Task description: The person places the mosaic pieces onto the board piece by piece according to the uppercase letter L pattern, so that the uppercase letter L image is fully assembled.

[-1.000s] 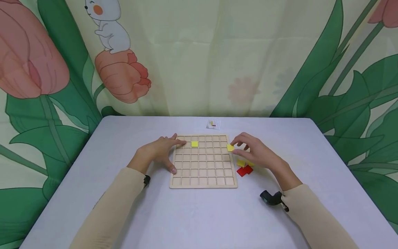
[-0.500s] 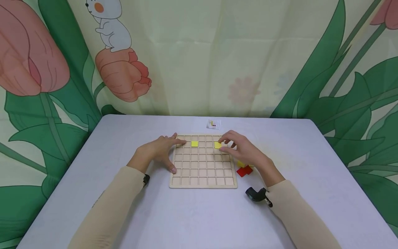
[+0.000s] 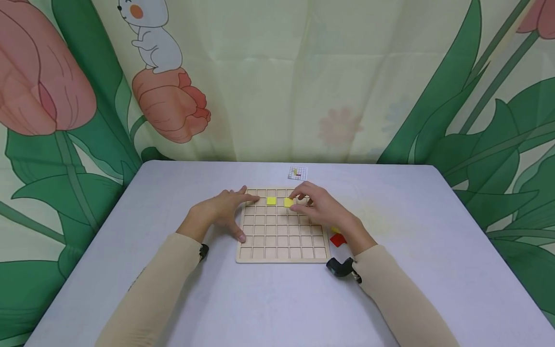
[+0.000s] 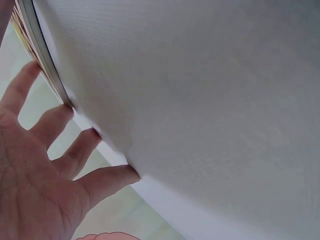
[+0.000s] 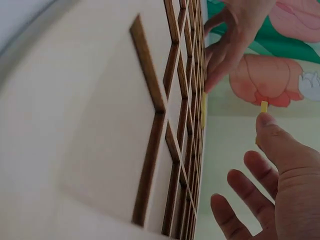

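Note:
A wooden grid board lies on the white table. My left hand rests at its left side, with the thumb on the left edge and the index finger over the upper left corner. In the left wrist view the fingers of my left hand are spread along the board's edge. My right hand pinches a yellow square tile over the upper part of the grid; the right wrist view shows this tile edge-on at the thumb. Another yellow tile sits in a cell of the second row.
To the right of the board lie red tiles and yellow tiles, partly hidden by my right wrist. A small printed grid card lies behind the board. A patterned curtain hangs beyond the table.
My right hand has carried the yellow tile leftward from the board's right edge to over the grid, near the other yellow tile. My left hand has stayed in place.

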